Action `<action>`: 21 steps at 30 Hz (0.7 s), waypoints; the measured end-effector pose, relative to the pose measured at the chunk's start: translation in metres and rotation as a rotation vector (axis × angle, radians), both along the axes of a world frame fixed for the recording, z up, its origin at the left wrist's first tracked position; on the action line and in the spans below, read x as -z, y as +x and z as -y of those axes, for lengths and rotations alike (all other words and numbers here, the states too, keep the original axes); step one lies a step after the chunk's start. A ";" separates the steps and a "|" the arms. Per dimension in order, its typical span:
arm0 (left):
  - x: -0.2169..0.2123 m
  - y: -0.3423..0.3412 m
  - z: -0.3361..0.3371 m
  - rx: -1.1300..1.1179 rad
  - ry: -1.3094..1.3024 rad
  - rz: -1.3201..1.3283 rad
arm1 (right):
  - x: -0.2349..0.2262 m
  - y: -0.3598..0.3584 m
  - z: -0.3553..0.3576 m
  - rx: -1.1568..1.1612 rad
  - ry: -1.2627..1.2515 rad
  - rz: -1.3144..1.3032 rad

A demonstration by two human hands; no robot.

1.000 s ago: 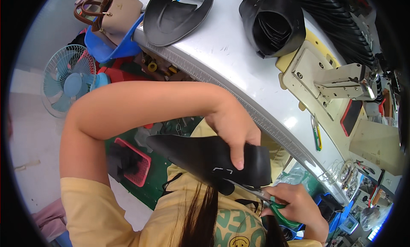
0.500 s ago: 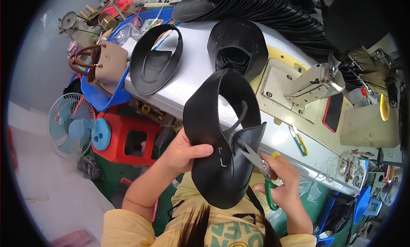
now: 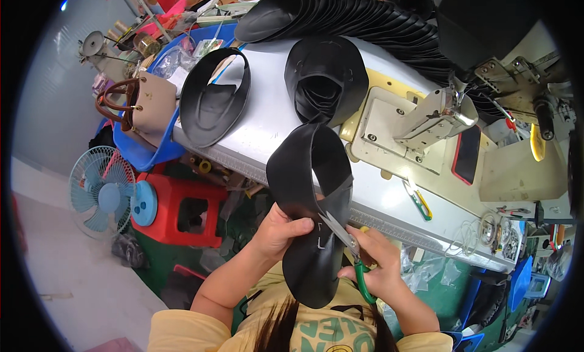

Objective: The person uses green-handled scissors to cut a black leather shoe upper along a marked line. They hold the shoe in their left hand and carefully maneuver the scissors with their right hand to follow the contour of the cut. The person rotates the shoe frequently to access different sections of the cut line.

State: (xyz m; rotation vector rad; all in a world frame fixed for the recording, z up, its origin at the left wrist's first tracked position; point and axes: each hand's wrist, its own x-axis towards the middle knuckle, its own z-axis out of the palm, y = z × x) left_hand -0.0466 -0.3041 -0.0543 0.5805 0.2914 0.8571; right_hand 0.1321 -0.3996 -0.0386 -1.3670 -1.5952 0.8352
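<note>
A black leather-like piece, shaped like a shoe upper with a looped opening, is held up in front of my chest. My left hand grips its left edge, thumb lying on the front face beside some pale marks. In my right hand is a pair of scissors with green handles, the fingers closed around them. The metal blades lie across the piece at the lower end of its opening, tips close to my left thumb. Whether the blades are cutting the material cannot be made out.
On the white table stand a similar black looped piece and another, with a long black stack behind. A sewing machine, a phone and yellow-green snips are to the right. Left: handbag, red stool, fan.
The black piece has turned, showing a narrower front, and sits slightly lower. My right hand and the scissors have moved left, closer to my left hand.
</note>
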 end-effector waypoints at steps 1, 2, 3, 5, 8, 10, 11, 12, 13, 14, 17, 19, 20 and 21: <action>-0.002 0.001 0.000 0.004 -0.003 -0.003 | 0.000 0.000 0.001 0.004 0.009 0.003; -0.003 0.002 0.000 0.009 -0.010 -0.003 | 0.001 0.002 0.001 0.008 0.015 0.010; -0.003 0.002 0.000 0.012 -0.010 0.000 | 0.001 0.003 0.001 0.012 0.021 0.016; -0.003 0.003 0.000 0.022 -0.007 0.006 | 0.002 0.005 0.005 0.052 0.028 0.048; -0.003 0.006 0.004 -0.037 0.084 -0.049 | 0.000 0.005 0.007 0.114 0.054 0.098; 0.000 0.009 0.009 -0.065 0.191 -0.109 | -0.001 0.003 0.006 0.146 0.092 0.128; 0.001 0.010 0.010 -0.076 0.246 -0.139 | -0.002 0.003 0.005 0.158 0.120 0.139; 0.000 0.010 0.010 -0.060 0.248 -0.137 | -0.002 0.002 0.004 0.170 0.149 0.151; -0.001 0.011 0.011 -0.045 0.250 -0.136 | -0.002 0.002 0.004 0.171 0.149 0.138; -0.002 0.011 0.011 -0.033 0.251 -0.135 | -0.002 0.001 0.003 0.170 0.150 0.124; -0.002 0.011 0.010 -0.009 0.255 -0.129 | -0.003 -0.001 0.006 0.178 0.089 0.100; 0.000 0.012 0.011 -0.004 0.237 -0.130 | -0.002 -0.002 0.008 0.187 0.059 0.101; 0.001 0.013 0.011 -0.001 0.228 -0.131 | -0.001 -0.001 0.010 0.193 0.060 0.106; 0.002 0.013 0.012 -0.016 0.230 -0.149 | 0.000 -0.001 0.011 0.198 0.060 0.110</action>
